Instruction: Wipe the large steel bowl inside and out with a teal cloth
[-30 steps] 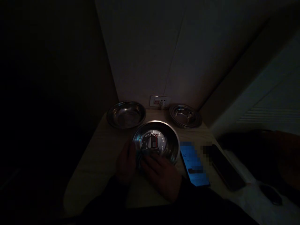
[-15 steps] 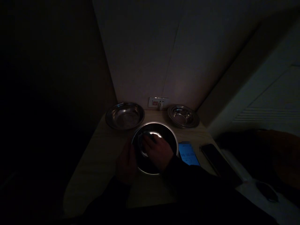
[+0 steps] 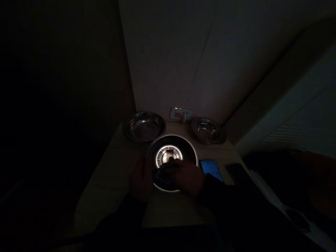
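Note:
A deep steel bowl [image 3: 196, 154] stands on the small wooden table, its inner bottom shining brightly. My left hand [image 3: 141, 180] grips the bowl's left rim, its thumb near the inner edge. Inside the near part of the bowl, my right hand [image 3: 187, 176] is closed on a dark, crumpled cloth [image 3: 162, 175] pressed against the wall. Dim light hides most of the fingers and the cloth's outline. A dark rectangular patch shows in the bright centre of the bowl; whether it is a reflection, I cannot tell.
A wide steel dish [image 3: 144, 129] sits at the back left, and a stack of smaller steel dishes [image 3: 208, 131] at the back right. A lit phone [image 3: 211, 169] and a dark phone [image 3: 237, 172] lie to the right. Behind is a wall socket [image 3: 181, 114] with a plug.
My right hand has moved with the cloth from the bowl's far left inside toward its near side, uncovering the bright bottom. My left hand stays at the rim. The view has shifted slightly.

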{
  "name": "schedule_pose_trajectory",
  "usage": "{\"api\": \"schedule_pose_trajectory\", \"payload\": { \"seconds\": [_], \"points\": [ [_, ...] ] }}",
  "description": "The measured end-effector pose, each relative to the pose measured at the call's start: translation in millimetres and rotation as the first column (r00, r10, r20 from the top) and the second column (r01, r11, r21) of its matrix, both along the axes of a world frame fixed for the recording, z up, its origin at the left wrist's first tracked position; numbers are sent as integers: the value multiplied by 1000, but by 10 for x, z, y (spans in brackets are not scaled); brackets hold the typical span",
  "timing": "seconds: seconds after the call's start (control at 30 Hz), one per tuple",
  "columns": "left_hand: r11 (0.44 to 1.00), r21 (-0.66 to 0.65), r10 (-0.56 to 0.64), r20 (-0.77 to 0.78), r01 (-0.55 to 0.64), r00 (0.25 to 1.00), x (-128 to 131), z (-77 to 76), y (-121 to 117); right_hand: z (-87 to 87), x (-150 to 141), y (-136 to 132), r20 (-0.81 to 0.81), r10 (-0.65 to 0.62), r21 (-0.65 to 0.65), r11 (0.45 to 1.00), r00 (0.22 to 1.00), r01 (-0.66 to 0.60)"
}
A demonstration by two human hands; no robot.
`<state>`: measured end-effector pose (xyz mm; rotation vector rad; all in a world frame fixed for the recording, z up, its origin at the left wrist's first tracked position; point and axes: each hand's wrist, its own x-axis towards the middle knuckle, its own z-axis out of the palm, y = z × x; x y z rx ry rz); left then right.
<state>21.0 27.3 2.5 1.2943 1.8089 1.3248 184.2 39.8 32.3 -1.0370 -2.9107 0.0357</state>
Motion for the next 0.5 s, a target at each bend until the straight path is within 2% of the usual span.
{"api": "schedule_pose_trajectory", "payload": {
  "seconds": [0.1,0.23,0.33,0.5],
  "points": [
    [999,37,-25,31,23,999,34,4,9,27,111,-50,45,-38,17,999,998,38],
    [999,12,-30,30,30,999,29,-48,37,-3,-152,29,10,-62,71,996,998,62],
    [999,44,-20,11,19,1000,12,-75,32,-1,-267,181,-62,-151,102,982,987,157],
    [999,39,-19,11,19,1000,57,-13,4,22,-98,345,-162,-334,83,933,928,350]
  ]
}}
